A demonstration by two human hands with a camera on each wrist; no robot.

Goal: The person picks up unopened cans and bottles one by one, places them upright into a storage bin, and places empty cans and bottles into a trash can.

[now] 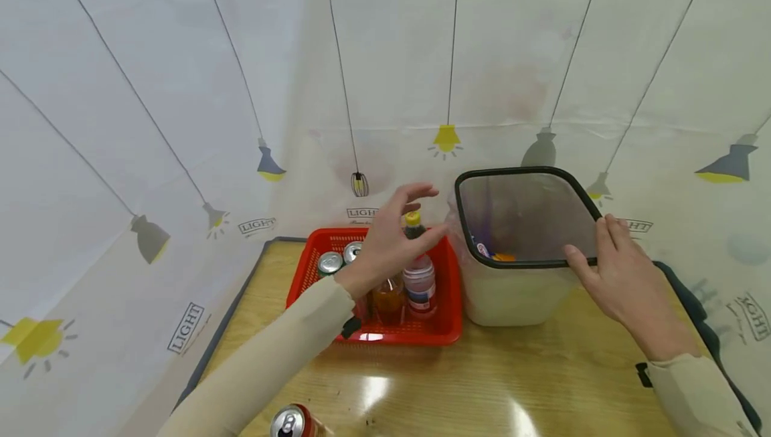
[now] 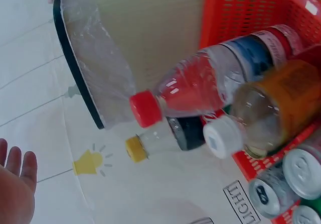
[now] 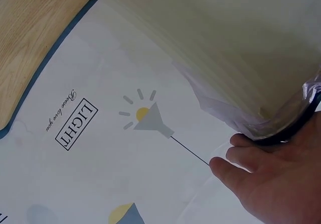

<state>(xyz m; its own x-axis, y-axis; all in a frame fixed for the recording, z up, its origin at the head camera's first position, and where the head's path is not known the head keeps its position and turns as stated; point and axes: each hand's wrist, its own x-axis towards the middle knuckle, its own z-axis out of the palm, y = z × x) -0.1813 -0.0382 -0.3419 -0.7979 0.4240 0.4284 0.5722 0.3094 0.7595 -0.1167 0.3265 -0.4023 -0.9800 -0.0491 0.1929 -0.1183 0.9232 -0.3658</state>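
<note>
My left hand (image 1: 388, 243) hovers above the red plastic basket (image 1: 385, 338), thumb and fingers apart with nothing between them. Below and around it in the basket are a bottle with a yellow cap (image 1: 413, 219), a clear bottle with a red cap (image 2: 145, 108), and a bottle of orange-brown drink with a white cap (image 2: 224, 136). Several drink cans (image 1: 330, 263) stand at the basket's left side. My right hand (image 1: 629, 286) rests on the right corner of the black rim of a bag-lined bin (image 1: 512, 303), fingers fairly straight. Inside the bin, a few colourful items are partly visible.
A red drink can (image 1: 295, 422) stands on the wooden table (image 1: 446, 390) near the front edge of the view. Cloth walls (image 1: 397, 75) printed with lamps enclose the table at the back and sides. The bin stands right beside the basket.
</note>
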